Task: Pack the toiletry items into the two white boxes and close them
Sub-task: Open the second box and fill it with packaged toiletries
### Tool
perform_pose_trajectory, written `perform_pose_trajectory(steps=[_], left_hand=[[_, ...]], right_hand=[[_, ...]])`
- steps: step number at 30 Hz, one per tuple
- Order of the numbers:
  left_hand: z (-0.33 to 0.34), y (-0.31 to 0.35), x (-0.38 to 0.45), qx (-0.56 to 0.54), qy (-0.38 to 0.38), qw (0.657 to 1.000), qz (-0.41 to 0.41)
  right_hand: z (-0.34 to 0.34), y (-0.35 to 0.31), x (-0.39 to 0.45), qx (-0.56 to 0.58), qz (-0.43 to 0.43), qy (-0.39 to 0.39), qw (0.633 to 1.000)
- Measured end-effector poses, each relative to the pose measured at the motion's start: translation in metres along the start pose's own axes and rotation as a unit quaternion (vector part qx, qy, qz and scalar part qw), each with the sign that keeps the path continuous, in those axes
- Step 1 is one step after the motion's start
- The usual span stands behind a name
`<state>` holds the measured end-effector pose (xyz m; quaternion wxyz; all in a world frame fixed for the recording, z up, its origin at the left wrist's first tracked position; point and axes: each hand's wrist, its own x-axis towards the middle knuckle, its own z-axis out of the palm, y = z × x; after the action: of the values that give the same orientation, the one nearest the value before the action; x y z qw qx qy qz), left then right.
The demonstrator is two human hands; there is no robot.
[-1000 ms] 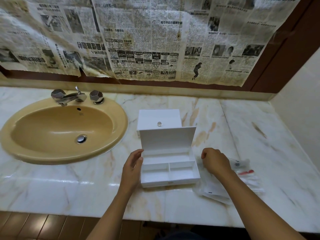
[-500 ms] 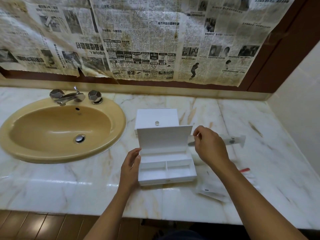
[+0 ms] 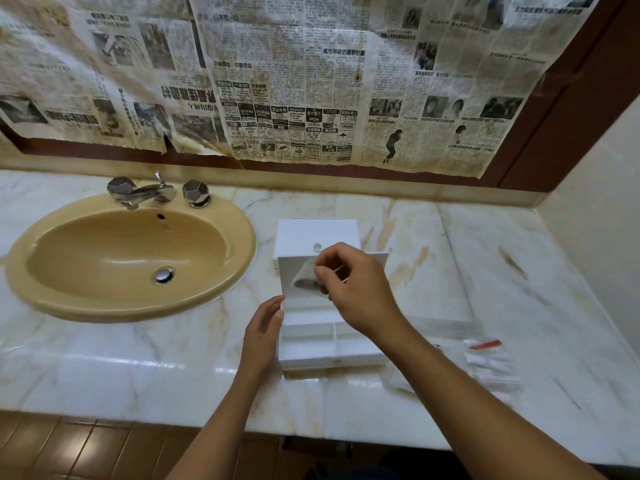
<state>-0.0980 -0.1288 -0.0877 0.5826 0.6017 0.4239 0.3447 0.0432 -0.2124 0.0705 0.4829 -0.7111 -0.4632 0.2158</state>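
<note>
The right hand (image 3: pixel 356 292) pinches a clear sachet (image 3: pixel 306 280) directly above the open white box (image 3: pixel 311 344). The left hand (image 3: pixel 265 329), fingers straight, steadies its left wall; the sachet hangs slantwise over the compartments.

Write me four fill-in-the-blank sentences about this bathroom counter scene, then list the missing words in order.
1. The right hand pinches a clear plastic sachet above the open white compartment box, whose hinged lid stands ____.
2. The left hand rests against the box's ____ side.
3. The closed white box with a small clear knob sits directly ____ the open one.
4. More clear packets lie on the marble counter to the box's ____.

Missing words: upright; left; behind; right
</note>
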Motion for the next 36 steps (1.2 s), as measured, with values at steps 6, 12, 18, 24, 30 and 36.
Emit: perform_pose_trajectory(steps=[6,12,18,24,30,36], left_hand=[[0.001,-0.002,0.000,-0.004,0.010,1.000,-0.008],[0.000,-0.004,0.002,0.017,0.010,1.000,-0.003],[0.000,-0.006,0.002,0.025,0.005,1.000,-0.004],[0.002,-0.004,0.002,0.023,0.013,1.000,-0.005],[0.005,-0.004,0.001,0.032,0.021,0.999,-0.007],[0.004,-0.005,0.001,0.030,0.021,0.999,-0.010]], right_hand=[[0.029,0.044,0.009,-0.152,0.002,-0.034,0.988],[0.058,0.069,0.011,-0.239,-0.008,-0.078,0.968],[0.065,0.090,0.012,-0.240,0.080,-0.099,0.962],[0.059,0.090,0.012,-0.300,0.054,-0.121,0.945],[0.051,0.097,0.010,-0.346,0.072,-0.168,0.920],[0.043,0.101,0.008,-0.291,0.121,-0.179,0.932]])
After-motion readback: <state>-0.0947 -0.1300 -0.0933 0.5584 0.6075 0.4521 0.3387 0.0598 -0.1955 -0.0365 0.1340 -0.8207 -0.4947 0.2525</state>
